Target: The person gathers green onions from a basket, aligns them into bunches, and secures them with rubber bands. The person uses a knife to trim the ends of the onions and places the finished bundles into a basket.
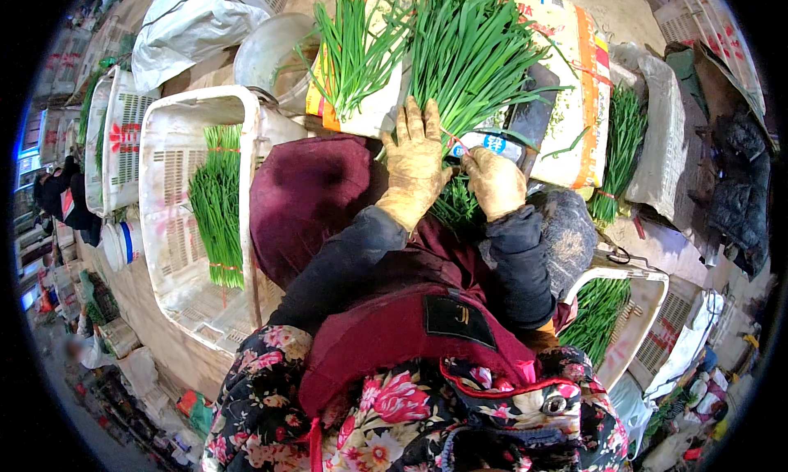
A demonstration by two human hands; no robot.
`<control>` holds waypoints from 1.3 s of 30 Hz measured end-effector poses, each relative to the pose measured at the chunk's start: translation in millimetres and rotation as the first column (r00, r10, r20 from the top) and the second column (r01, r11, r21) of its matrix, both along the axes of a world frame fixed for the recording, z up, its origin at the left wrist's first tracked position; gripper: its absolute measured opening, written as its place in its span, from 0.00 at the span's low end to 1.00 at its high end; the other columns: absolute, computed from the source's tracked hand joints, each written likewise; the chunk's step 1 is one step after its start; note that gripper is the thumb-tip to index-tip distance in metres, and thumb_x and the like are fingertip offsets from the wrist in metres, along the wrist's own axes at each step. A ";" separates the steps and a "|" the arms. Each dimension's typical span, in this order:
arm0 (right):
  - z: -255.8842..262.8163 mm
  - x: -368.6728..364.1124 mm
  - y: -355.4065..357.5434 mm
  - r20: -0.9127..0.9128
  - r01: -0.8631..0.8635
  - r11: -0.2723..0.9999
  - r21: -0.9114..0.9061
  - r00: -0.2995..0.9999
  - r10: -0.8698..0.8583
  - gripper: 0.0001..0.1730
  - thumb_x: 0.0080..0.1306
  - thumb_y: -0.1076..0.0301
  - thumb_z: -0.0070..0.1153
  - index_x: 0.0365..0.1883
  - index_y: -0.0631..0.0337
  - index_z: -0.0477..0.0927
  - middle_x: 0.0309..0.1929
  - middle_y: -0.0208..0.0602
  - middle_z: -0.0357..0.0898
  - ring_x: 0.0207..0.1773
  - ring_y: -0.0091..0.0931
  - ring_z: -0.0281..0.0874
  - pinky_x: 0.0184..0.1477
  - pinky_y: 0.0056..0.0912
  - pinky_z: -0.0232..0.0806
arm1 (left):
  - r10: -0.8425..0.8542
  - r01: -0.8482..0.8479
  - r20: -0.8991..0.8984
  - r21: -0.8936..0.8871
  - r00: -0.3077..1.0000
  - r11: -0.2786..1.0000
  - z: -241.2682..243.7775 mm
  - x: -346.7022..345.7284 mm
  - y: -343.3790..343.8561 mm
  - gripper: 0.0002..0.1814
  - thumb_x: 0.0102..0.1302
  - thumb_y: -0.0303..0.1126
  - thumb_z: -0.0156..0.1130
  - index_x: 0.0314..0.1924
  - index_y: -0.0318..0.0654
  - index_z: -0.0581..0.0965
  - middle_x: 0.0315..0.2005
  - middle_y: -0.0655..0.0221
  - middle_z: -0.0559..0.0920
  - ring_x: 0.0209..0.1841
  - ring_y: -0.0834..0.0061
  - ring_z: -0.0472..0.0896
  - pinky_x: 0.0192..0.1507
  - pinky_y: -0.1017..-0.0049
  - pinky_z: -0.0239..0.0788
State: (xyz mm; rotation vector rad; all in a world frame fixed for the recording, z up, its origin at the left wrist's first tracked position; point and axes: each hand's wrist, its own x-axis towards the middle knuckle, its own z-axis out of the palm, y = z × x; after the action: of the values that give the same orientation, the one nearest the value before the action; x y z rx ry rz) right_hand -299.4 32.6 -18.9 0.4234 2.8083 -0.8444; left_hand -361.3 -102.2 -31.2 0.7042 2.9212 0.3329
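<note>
A large bunch of long green leaf vegetables, perhaps garlic chives (471, 59), lies in front of me, leaf ends pointing away. My left hand (415, 158), in a yellowish glove, rests flat on its near end with the fingers extended. Just right of it, my gloved right hand (492, 176) pinches a thin reddish tie (452, 137) that runs to the bunch. A smaller heap of the same greens (363, 47) lies to the left on a printed sack (585, 102). More greens (458, 201) show below my hands, partly hidden by them.
A white plastic crate (151, 226) at the left holds tied green bundles (218, 207). Another crate with greens (594, 315) stands at the lower right. A tied bundle (619, 146) lies right of the sack. Behind the left crate are a bucket (271, 53) and white sacking (191, 32).
</note>
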 end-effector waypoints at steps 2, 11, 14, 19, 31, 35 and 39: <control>1.6 3.8 2.3 -0.007 0.024 0.977 -0.212 1.000 -0.026 0.12 0.67 0.62 0.53 0.39 0.62 0.81 0.33 0.41 0.81 0.39 0.37 0.79 0.44 0.39 0.69 | 0.010 -0.012 -0.022 -0.060 1.000 0.998 -3.9 0.6 -0.8 0.64 0.41 0.47 0.77 0.73 0.38 0.48 0.69 0.44 0.55 0.70 0.46 0.56 0.66 0.47 0.51; -25.0 -26.5 -9.2 -0.110 -0.092 0.368 -0.925 0.993 -0.029 0.08 0.61 0.68 0.58 0.37 0.61 0.80 0.38 0.34 0.77 0.42 0.27 0.75 0.40 0.29 0.68 | -0.002 0.024 -0.145 0.152 0.989 0.988 -39.7 -10.2 -13.6 0.54 0.52 0.42 0.68 0.74 0.42 0.47 0.69 0.45 0.56 0.70 0.45 0.57 0.61 0.49 0.61; -25.3 -52.0 -1.7 -0.585 -0.474 0.810 -0.346 0.784 0.208 0.11 0.62 0.66 0.52 0.41 0.61 0.79 0.31 0.32 0.76 0.31 0.28 0.74 0.33 0.31 0.67 | -0.065 0.077 -0.048 0.336 0.997 0.939 -27.6 -26.1 -20.3 0.47 0.52 0.37 0.67 0.71 0.39 0.55 0.65 0.44 0.62 0.65 0.45 0.63 0.63 0.60 0.62; 85.5 -95.7 -5.4 -0.564 -0.556 0.726 -0.406 0.777 0.280 0.11 0.58 0.71 0.54 0.40 0.60 0.80 0.27 0.33 0.74 0.28 0.31 0.78 0.27 0.31 0.70 | -0.456 0.332 0.185 0.463 0.870 0.822 19.2 -74.7 -41.9 0.36 0.48 0.39 0.72 0.58 0.39 0.71 0.56 0.58 0.75 0.58 0.63 0.72 0.61 0.69 0.65; 39.4 -133.8 17.3 -0.166 -0.120 0.545 -0.830 0.985 -0.036 0.12 0.68 0.65 0.54 0.32 0.68 0.79 0.28 0.35 0.80 0.27 0.23 0.79 0.30 0.25 0.71 | -0.258 0.266 0.078 -0.128 0.963 0.955 36.3 -69.0 -13.0 0.54 0.44 0.53 0.75 0.64 0.29 0.62 0.63 0.49 0.67 0.68 0.53 0.63 0.67 0.53 0.55; 24.8 -136.9 21.3 -0.116 -0.027 0.543 -0.839 0.985 -0.131 0.13 0.69 0.64 0.53 0.35 0.68 0.79 0.30 0.35 0.82 0.29 0.23 0.80 0.33 0.25 0.73 | -0.296 0.310 0.120 -0.128 0.948 0.942 25.4 -79.6 -19.2 0.60 0.42 0.51 0.77 0.70 0.35 0.54 0.68 0.50 0.59 0.71 0.54 0.57 0.69 0.52 0.50; 20.0 -133.7 23.8 -0.024 0.074 0.473 -0.878 0.980 -0.198 0.12 0.70 0.65 0.52 0.37 0.67 0.80 0.33 0.35 0.82 0.31 0.24 0.80 0.35 0.27 0.73 | -0.274 0.276 0.034 -0.170 0.961 0.946 18.7 -70.4 -13.5 0.62 0.40 0.49 0.79 0.71 0.39 0.53 0.70 0.54 0.56 0.72 0.56 0.55 0.69 0.50 0.50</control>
State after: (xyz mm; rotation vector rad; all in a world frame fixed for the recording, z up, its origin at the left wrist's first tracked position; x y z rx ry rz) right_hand -433.1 56.5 1.2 0.4047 1.9829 -2.2215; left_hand -431.7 -115.7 -12.6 1.0599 2.7465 0.0512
